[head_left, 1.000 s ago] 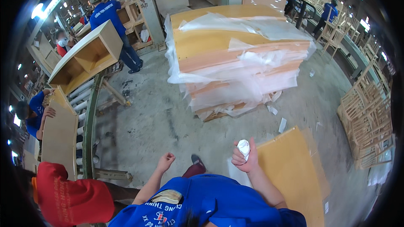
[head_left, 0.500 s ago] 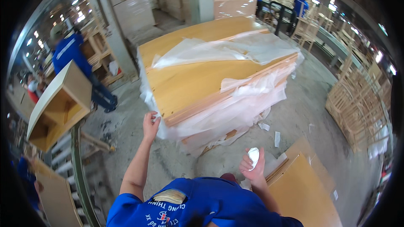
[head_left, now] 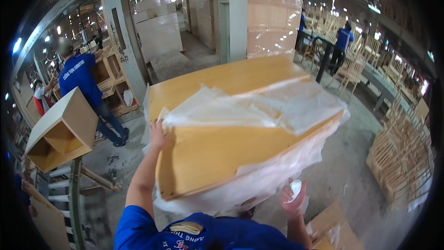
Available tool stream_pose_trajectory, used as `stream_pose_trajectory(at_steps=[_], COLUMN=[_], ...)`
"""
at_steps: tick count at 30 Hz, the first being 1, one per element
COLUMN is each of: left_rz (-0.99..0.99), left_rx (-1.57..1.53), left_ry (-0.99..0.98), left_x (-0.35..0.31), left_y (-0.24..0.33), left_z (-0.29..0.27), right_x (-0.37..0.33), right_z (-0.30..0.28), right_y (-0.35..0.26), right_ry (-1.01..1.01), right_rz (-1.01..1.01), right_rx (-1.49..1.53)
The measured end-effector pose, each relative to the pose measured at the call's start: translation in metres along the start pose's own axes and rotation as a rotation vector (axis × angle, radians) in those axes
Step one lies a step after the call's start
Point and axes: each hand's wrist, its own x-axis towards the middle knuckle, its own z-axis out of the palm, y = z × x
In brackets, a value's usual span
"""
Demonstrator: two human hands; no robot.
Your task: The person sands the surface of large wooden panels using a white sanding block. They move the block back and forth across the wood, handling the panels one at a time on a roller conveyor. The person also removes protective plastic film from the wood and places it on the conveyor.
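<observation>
A large honey-coloured wooden panel [head_left: 203,157] tops a stack of panels in front of me, with thin white wrapping sheets [head_left: 208,109] lying across it and hanging down its near side. My left hand [head_left: 159,135] rests on the panel's left edge, open, thumb apart from the fingers. Its fingertips are beside the end of the white sheet; whether they touch it I cannot tell. To the right of the stack's near side, my right hand [head_left: 293,199] is closed around a small white wad [head_left: 294,190], perhaps folded paper or cloth.
At left, a box-shaped wooden cabinet [head_left: 64,129] sits on a roller conveyor [head_left: 76,203], with a person in blue [head_left: 78,76] behind it. Stacked chair frames [head_left: 400,155] stand at right. Cardboard [head_left: 335,227] lies low at right; a pillar [head_left: 232,18] rises beyond the stack.
The view has tilted up and moved closer to the stack. My left hand has gone from beside the near-left corner to the panel's left edge. My right hand still holds the white wad.
</observation>
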Motion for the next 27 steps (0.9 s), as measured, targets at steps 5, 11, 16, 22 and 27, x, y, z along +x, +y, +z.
stream_pose_trajectory(at_steps=[5, 11, 16, 22, 27], left_rz=[-0.255, -0.447, -0.176, -0.217, 0.678], left_rx=[0.174, 0.246, 0.075, -1.494, -0.906], left_ry=[-0.117, -0.251, 0.04, -0.419, -0.716], left_x=[0.05, 0.082, 0.073, 0.033, -0.038], left_y=[-0.013, 0.008, 0.002, 0.216, 0.356], left_z=[0.04, 0.084, 0.083, 0.134, 0.077], right_x=[0.069, 0.098, 0.092, 0.069, 0.075], right_z=[0.01, 0.009, 0.001, 0.016, 0.032], right_y=[-0.093, -0.158, -0.153, -0.146, -0.135], right_ry=[0.025, 0.115, 0.116, 0.136, 0.042], right_rz=[0.05, 0.0, -0.006, -0.06, -0.051], right_rx=[-0.069, -0.202, -0.118, -0.214, -0.237])
